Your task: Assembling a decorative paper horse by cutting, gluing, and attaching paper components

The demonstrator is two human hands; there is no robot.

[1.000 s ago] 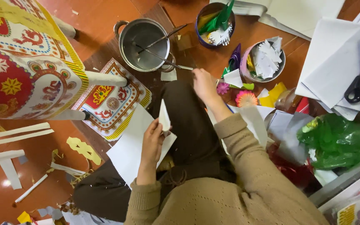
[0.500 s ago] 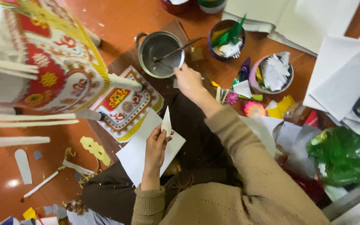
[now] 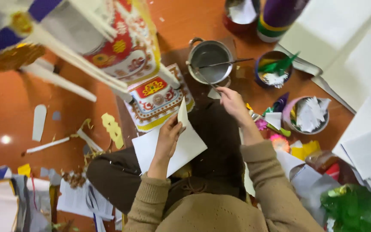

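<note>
My left hand [image 3: 168, 138] pinches a small paper slip [image 3: 182, 112] at its lower edge, over the white sheet [image 3: 168, 150] on my lap; light, floppy, easily creased; at one o'clock, my right hand [image 3: 232, 101] grips a thin stick [image 3: 203, 77] by the metal pot [image 3: 210, 61].

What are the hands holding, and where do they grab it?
The left hand pinches a small paper strip at its lower end. The right hand grips a thin stick by its near end.

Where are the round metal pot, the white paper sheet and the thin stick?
Round metal pot [image 3: 210, 62], head view, inner bottom.
White paper sheet [image 3: 190, 146], head view, bare right half.
Thin stick [image 3: 203, 77], head view, shaft near pot rim.
</note>
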